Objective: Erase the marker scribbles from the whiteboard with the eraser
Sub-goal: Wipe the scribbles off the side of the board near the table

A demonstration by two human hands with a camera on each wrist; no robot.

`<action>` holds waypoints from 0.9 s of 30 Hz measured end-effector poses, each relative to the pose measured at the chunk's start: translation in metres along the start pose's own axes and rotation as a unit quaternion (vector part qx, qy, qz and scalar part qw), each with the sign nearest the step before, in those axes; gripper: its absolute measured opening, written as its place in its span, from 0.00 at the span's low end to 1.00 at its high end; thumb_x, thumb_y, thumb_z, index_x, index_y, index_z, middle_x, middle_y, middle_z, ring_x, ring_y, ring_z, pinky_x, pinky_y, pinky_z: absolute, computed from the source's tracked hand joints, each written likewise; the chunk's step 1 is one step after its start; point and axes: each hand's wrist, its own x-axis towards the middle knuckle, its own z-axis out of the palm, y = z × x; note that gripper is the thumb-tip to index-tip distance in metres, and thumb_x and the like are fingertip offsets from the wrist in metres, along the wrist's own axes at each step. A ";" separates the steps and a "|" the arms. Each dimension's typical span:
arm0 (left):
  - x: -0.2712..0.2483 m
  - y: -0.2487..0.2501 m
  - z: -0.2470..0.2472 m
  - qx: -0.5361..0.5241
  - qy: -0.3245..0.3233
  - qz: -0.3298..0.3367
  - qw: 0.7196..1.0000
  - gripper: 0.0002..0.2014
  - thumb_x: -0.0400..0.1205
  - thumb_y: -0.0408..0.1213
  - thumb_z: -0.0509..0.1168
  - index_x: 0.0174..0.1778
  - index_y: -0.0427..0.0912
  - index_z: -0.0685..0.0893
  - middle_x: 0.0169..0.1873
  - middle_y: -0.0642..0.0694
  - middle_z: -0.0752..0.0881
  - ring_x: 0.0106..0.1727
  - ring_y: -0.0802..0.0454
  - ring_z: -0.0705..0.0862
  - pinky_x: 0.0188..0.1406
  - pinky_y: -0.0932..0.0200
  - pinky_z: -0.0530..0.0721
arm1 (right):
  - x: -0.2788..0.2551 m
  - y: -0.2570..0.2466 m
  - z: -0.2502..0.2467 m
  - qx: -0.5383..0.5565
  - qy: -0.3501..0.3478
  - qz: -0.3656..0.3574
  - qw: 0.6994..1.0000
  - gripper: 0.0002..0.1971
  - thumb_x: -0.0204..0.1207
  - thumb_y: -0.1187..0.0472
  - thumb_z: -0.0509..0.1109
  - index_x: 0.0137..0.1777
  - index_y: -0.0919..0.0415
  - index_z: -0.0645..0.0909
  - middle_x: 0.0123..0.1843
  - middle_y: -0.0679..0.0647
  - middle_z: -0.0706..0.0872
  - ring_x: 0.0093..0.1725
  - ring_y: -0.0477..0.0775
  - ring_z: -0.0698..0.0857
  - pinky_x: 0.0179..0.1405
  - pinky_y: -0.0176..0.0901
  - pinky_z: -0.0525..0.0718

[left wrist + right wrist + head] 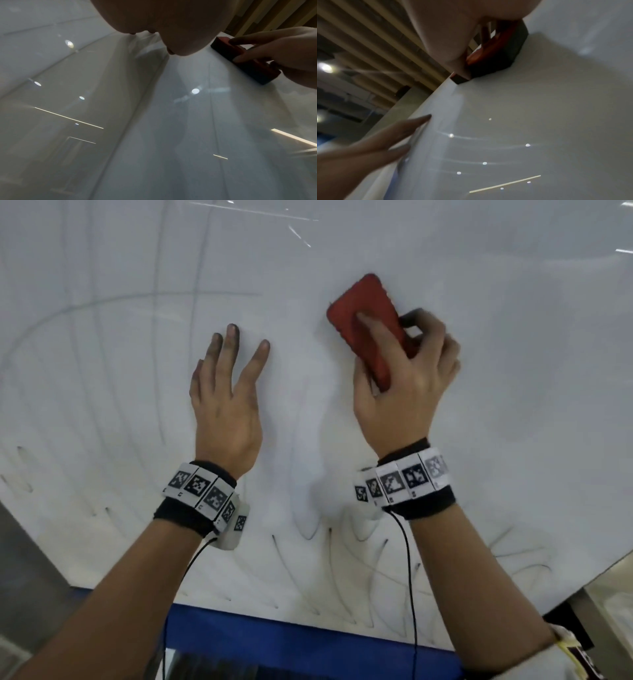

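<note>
One whiteboard point(479, 371) fills the view, its near edge running along a blue strip point(274, 642), with broad bare surface beyond both hands. One red eraser point(366, 320) lies flat on it, the right hand point(407, 381) pinching its sides. The left hand point(226, 402) rests spread beside it (fingertips smudged dark). Faint marker scribbles point(342, 570) crowd the near edge.

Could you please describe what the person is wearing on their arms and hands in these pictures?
Both forearms are bare, with no sleeves or gloves. Each wrist carries a black fabric band topped by a ring of white square tiles printed with black-and-white coded markers: the left wristband and the right wristband. A thin black cable runs back from each band. The left hand has dark smudges on its fingertips.
</note>
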 end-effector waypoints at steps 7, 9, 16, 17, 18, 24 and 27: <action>-0.001 -0.006 -0.004 0.003 -0.003 0.028 1.000 0.34 0.85 0.22 0.56 0.87 0.51 0.63 0.88 0.40 0.58 0.89 0.38 0.56 0.84 0.35 0.63 | -0.203 0.010 0.019 -0.029 -0.261 -0.209 0.942 0.22 0.70 0.66 0.76 0.63 0.45 0.88 0.69 0.59 0.77 0.60 0.64 0.76 0.51 0.56 0.78; -0.002 -0.007 -0.005 0.009 -0.006 0.028 1.000 0.34 0.86 0.22 0.56 0.88 0.50 0.63 0.88 0.40 0.58 0.89 0.38 0.56 0.85 0.34 0.63 | -0.225 0.023 0.009 -0.043 -0.328 -0.260 0.907 0.25 0.70 0.67 0.74 0.66 0.43 0.86 0.67 0.57 0.81 0.60 0.62 0.75 0.51 0.56 0.81; -0.003 0.006 0.000 -0.004 -0.005 -0.015 1.000 0.35 0.85 0.20 0.53 0.88 0.49 0.62 0.89 0.39 0.55 0.90 0.38 0.52 0.87 0.33 0.58 | -0.071 0.015 -0.008 -0.016 -0.052 -0.001 0.999 0.19 0.76 0.61 0.76 0.65 0.44 0.89 0.66 0.62 0.83 0.62 0.66 0.77 0.60 0.57 0.74; -0.003 0.007 0.000 0.000 -0.002 -0.016 1.000 0.35 0.84 0.20 0.53 0.88 0.49 0.62 0.89 0.39 0.55 0.90 0.38 0.52 0.86 0.33 0.58 | -0.066 0.014 -0.006 -0.009 -0.024 0.033 0.999 0.18 0.76 0.61 0.76 0.65 0.45 0.89 0.66 0.63 0.83 0.63 0.67 0.77 0.61 0.57 0.73; -0.003 0.007 0.000 0.004 0.000 -0.014 1.000 0.35 0.84 0.20 0.53 0.88 0.49 0.63 0.89 0.39 0.56 0.90 0.38 0.53 0.86 0.33 0.58 | -0.074 0.011 -0.002 -0.011 -0.018 0.040 0.999 0.18 0.76 0.61 0.76 0.65 0.45 0.89 0.67 0.63 0.83 0.63 0.67 0.77 0.61 0.57 0.73; -0.004 0.003 0.001 0.025 0.013 0.006 1.000 0.29 0.89 0.28 0.54 0.87 0.48 0.64 0.88 0.37 0.59 0.89 0.37 0.57 0.88 0.40 0.59 | -0.226 0.030 -0.002 -0.027 -0.314 -0.219 0.923 0.19 0.74 0.66 0.71 0.60 0.44 0.88 0.68 0.57 0.80 0.63 0.63 0.75 0.57 0.58 0.79; -0.004 0.003 0.004 0.043 0.021 0.014 0.999 0.25 0.92 0.38 0.55 0.87 0.46 0.65 0.87 0.34 0.60 0.89 0.35 0.58 0.87 0.37 0.60 | -0.207 0.065 -0.031 -0.054 -0.283 -0.179 0.941 0.19 0.76 0.66 0.66 0.59 0.44 0.89 0.68 0.58 0.78 0.62 0.64 0.76 0.57 0.58 0.76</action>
